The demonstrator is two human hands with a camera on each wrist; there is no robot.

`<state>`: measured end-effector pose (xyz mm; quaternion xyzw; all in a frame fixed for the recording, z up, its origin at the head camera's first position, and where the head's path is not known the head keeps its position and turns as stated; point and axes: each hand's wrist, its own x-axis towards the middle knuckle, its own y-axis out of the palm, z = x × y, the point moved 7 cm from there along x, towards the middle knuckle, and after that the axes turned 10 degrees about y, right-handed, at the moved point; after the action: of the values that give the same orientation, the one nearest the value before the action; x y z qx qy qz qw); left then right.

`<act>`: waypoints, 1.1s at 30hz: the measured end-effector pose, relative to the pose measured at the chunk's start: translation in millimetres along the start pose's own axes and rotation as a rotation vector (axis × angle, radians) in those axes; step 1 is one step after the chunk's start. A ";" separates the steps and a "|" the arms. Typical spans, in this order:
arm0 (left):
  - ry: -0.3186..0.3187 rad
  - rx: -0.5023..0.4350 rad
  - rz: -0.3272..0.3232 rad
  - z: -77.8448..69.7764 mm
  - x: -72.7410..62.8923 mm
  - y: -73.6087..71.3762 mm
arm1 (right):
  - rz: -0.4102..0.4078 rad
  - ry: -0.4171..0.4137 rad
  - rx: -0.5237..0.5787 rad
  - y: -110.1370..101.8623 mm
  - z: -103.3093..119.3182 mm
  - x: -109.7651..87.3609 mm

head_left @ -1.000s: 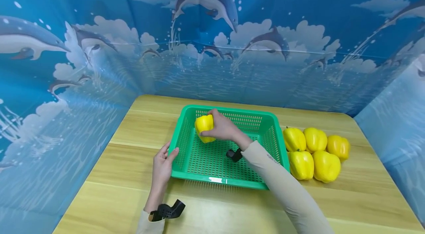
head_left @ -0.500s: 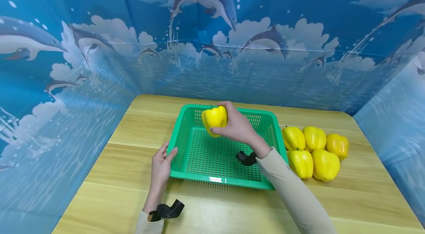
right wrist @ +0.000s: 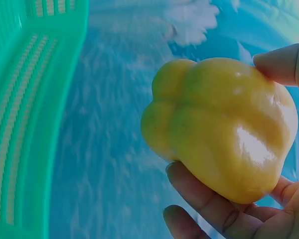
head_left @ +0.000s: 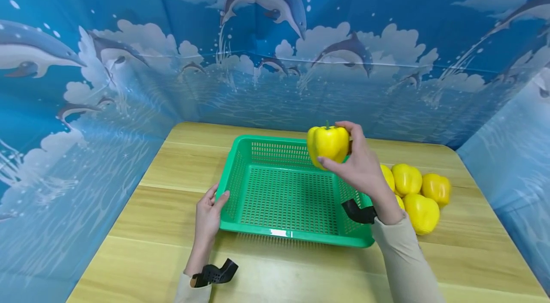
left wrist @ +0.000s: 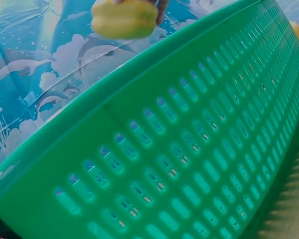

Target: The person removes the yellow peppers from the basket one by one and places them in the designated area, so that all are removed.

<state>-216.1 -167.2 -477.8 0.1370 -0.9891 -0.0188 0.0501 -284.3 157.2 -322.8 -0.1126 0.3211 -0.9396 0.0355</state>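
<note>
A yellow bell pepper (head_left: 328, 144) with a green stem is raised above the right rear part of a green plastic basket (head_left: 296, 235). My right hand (head_left: 363, 164) grips it between thumb and fingers; the right wrist view shows the pepper (right wrist: 224, 129) up close with fingers curled beneath. On the basket's left side, my left hand (head_left: 209, 214) holds the rim, thumb on top and fingers outside. The basket's slotted floor shows no pepper on it. In the left wrist view the basket wall (left wrist: 154, 134) fills most of the picture, with the held pepper (left wrist: 124, 19) above it.
Several yellow bell peppers (head_left: 421, 214) sit in a cluster on the wooden table (head_left: 142, 226), right of the basket; my right hand and forearm partly cover the nearest ones. A blue dolphin-print curtain (head_left: 275, 88) stands behind the table.
My right hand has lifted the pepper up out of the basket and carried it rightward, toward the basket's right end. The left hand stays on the rim.
</note>
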 end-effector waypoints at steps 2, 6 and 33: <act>0.003 -0.005 0.001 -0.3 0.0 -0.1 | -0.052 -0.002 -0.001 -14.5 -5.1 -8.1; 0.001 -0.005 0.002 -0.5 0.7 -0.1 | -0.174 -0.003 -0.014 -40.2 -18.2 -27.1; -0.004 0.010 -0.001 1.0 0.6 0.3 | -0.601 0.658 -0.108 -146.6 -197.7 -142.1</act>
<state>-216.8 -167.0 -478.7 0.1377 -0.9892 -0.0141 0.0474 -191.7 410.6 -411.8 0.1021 0.3169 -0.8760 -0.3490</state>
